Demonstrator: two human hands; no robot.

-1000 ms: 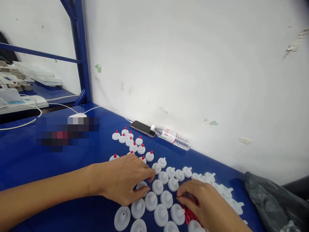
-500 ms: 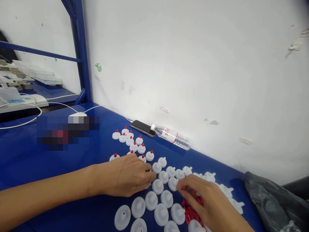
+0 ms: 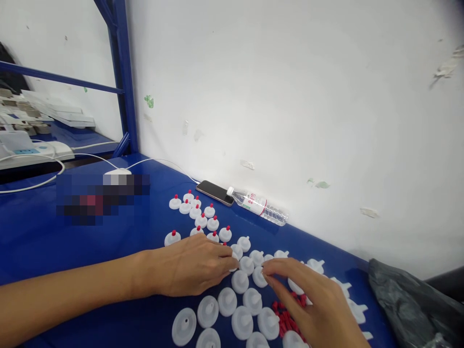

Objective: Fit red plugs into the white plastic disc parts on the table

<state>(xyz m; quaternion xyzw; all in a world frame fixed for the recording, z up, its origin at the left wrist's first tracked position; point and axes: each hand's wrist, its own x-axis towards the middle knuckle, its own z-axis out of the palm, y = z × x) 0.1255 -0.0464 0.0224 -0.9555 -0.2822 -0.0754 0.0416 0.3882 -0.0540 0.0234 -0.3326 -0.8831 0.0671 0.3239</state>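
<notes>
My left hand (image 3: 192, 266) lies palm down on the blue table (image 3: 43, 232), its fingers bent and pressed onto a white round cap (image 3: 235, 253) among several plain white caps (image 3: 241, 299). My right hand (image 3: 308, 299) reaches in from the lower right, its fingertips pinched close together over a white cap (image 3: 259, 276); whether they hold anything is hidden. A small heap of red plugs (image 3: 286, 319) lies under my right palm. Farther back stand several white caps with red plugs fitted (image 3: 197, 212).
A phone (image 3: 215, 192) and a lying water bottle (image 3: 259, 205) rest against the white wall. A white cable (image 3: 32, 186) and a white mouse (image 3: 116, 172) lie at the left. A dark plastic bag (image 3: 409, 304) sits at the right. A blue rack post (image 3: 121, 72) rises at the back left.
My right hand has moved up and left from the red plugs to the white caps. My left hand has shifted slightly forward and right, pressing onto a cap.
</notes>
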